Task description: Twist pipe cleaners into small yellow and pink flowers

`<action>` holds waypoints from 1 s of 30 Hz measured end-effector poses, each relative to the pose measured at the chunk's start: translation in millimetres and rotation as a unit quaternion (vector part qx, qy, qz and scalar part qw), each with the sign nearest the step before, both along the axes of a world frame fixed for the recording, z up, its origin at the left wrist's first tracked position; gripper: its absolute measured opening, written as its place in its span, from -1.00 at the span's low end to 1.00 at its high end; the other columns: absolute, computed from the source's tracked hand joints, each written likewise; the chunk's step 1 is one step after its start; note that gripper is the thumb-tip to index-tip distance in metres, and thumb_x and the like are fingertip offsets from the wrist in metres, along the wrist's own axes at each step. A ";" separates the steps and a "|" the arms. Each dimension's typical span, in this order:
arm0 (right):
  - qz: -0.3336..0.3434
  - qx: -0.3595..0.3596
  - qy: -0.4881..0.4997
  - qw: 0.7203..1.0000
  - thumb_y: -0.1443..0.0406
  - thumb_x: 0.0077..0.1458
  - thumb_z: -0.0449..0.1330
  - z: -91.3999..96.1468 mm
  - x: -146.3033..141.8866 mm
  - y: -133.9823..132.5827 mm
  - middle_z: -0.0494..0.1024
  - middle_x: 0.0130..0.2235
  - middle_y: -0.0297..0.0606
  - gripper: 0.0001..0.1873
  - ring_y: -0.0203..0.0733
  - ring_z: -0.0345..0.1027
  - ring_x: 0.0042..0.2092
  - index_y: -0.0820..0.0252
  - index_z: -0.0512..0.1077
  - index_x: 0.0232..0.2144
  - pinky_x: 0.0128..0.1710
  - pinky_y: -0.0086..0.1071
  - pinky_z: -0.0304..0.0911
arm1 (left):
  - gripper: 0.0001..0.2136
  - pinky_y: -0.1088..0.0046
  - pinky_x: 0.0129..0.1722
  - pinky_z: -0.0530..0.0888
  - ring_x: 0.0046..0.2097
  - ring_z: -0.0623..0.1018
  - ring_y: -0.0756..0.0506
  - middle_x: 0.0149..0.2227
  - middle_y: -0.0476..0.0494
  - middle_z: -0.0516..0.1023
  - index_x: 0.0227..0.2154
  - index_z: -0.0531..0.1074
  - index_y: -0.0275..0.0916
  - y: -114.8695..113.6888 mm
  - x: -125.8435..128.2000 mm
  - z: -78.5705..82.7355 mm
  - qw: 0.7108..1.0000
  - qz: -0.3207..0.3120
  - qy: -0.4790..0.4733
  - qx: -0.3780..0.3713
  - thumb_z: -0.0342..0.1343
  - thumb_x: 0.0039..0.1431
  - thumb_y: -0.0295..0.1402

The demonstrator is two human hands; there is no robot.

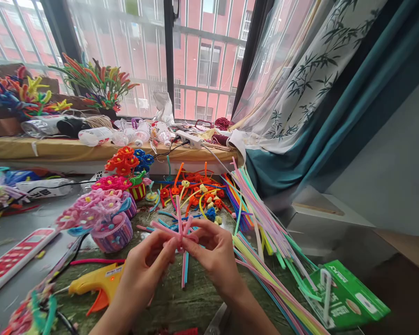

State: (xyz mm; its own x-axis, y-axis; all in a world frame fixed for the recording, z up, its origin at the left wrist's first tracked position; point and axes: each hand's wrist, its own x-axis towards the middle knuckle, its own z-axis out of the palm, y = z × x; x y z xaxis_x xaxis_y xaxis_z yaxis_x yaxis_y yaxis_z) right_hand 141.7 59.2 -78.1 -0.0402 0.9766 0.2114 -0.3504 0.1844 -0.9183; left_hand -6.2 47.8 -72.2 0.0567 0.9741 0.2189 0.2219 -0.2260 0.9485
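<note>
Window bay (206, 60) with teal curtain (275, 165) behind a mottled green workbench (181, 302), long pastel chenille stems (265, 232) heaped at right. Left hand (143, 274) and right hand (214, 260) both closed to a fingertip pinch on a crossed bundle of pink chenille stems (179, 231), held above the bench, blue stem ends (185, 274) hanging below. Yellow-and-orange hot-glue gun (97, 281) lies just left. Tip: pinch tight at the crossing so strands don't splay.
</note>
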 end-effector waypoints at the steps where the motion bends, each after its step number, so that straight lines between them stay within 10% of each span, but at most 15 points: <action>1: -0.006 0.009 -0.010 1.000 0.28 -0.23 0.47 0.0 -0.7 -1.1 0.54 -0.51 -0.37 -0.66 -0.28 0.43 -0.44 0.19 0.55 -0.32 -0.35 -0.44 0.35 | -0.78 0.63 -0.61 0.33 -0.55 0.43 0.02 -0.56 0.04 0.46 -0.41 0.48 -0.23 -0.3 -0.8 -0.6 1.000 0.008 0.002 0.024 0.15 0.11 -0.16; 9: 0.067 -0.070 0.011 0.995 0.16 -0.33 0.49 1.4 -2.4 0.7 0.59 -0.49 -0.24 -0.56 -0.16 0.50 -0.42 0.28 0.52 -0.38 -0.34 -0.37 0.38 | -0.94 0.65 -0.51 0.43 -0.54 0.49 0.03 -0.55 0.07 0.54 -0.44 0.49 -0.20 -1.0 -5.4 0.0 0.971 0.090 0.080 0.207 0.20 0.08 -0.35; 30: 0.170 -0.091 -0.022 0.981 0.00 -0.25 0.41 6.2 9.5 2.5 0.57 -0.49 -0.21 -0.55 -0.27 0.42 -0.48 0.31 0.57 -0.51 -0.47 -0.44 0.34 | -0.96 0.62 -0.47 0.40 -0.50 0.46 0.00 -0.53 0.05 0.52 -0.49 0.49 -0.18 -2.1 -2.5 3.6 0.982 0.058 0.060 0.172 0.23 0.02 -0.41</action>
